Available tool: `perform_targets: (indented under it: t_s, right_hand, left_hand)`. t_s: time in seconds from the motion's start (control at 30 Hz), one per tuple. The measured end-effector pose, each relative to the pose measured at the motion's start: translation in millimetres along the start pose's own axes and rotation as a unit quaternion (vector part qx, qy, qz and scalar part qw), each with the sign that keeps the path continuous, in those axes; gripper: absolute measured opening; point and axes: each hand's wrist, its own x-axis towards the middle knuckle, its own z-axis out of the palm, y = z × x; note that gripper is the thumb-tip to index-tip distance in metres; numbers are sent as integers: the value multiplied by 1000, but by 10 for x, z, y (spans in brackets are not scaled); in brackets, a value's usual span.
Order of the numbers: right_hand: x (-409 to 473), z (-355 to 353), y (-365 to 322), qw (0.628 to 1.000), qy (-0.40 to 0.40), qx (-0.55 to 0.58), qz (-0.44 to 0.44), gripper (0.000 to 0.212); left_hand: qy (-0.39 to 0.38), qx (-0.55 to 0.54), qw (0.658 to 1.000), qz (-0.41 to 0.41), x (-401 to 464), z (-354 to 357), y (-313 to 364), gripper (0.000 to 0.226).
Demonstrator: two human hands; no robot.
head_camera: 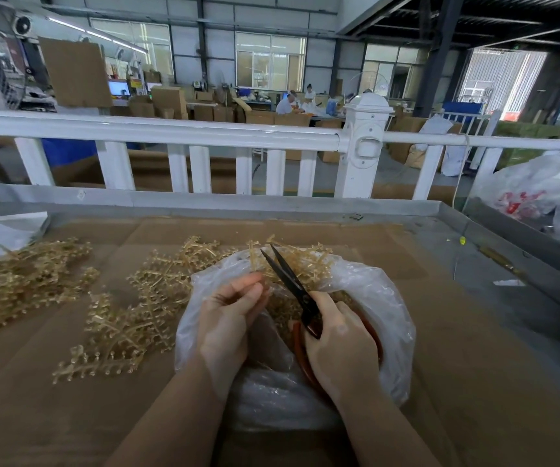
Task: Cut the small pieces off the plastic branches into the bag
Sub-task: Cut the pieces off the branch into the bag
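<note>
Translucent amber plastic branch (256, 264) stood upright from the pinching left hand (234, 306) over the clear plastic bag (373, 291), black scissors (287, 278) in the right hand (339, 342) parted just beside it

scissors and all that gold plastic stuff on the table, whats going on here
A person is trimming plastic branches over an open clear plastic bag. The left hand pinches a thin branch stem upright above the bag, while the right hand works black-bladed scissors with red handles, blades open around the stem. Small cut pieces already lie inside the bag. More uncut branches are piled on the cardboard-covered table to the left.
</note>
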Motion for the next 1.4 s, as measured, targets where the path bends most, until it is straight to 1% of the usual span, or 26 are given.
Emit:
perform_targets:
  t_s: [0.2,0.33,0.47,0.6,0.8,0.97,1.07,1.23,1.3,1.4]
  right_hand:
    - [3,-9,-3,1000,-6,4,0,47]
    - [5,-16,-14,1000,0,9,2,47]
    - [-1,-27,-12,1000,13,15,1,46]
    - [-4,-32,-15,1000,11,14,3,46]
    - [4,-27,-25,1000,16,12,2,44]
    - [-7,-32,-24,1000,18,11,-3,45]
    - [-8,-23,-16,1000,23,11,-5,45]
    - [-2,-11,6,999,28,15,-11,45]
    - [8,-31,17,999,17,26,-10,46]
    - [29,-87,35,999,-23,49,-7,46]
  left_hand:
    - [7,-32,999,-30,14,-10,33,24]
    - [-10,-37,998,-46,18,-18,54,21]
    - [-31,-44,997,-50,26,-17,60,25]
    - [-44,-37,997,-43,35,-28,46,31]
    - [-26,-5,999,-31,49,-46,7,25]
    - [-22,5,1000,-7,64,-52,-14,30]
    - [-18,29,999,12,68,-49,-19,31]
    - [-8,7,1000,7,63,-43,-7,28]
    - [-5,4,1000,7,56,-32,1,27]
    - [2,0,1000,7,49,-29,6,26]
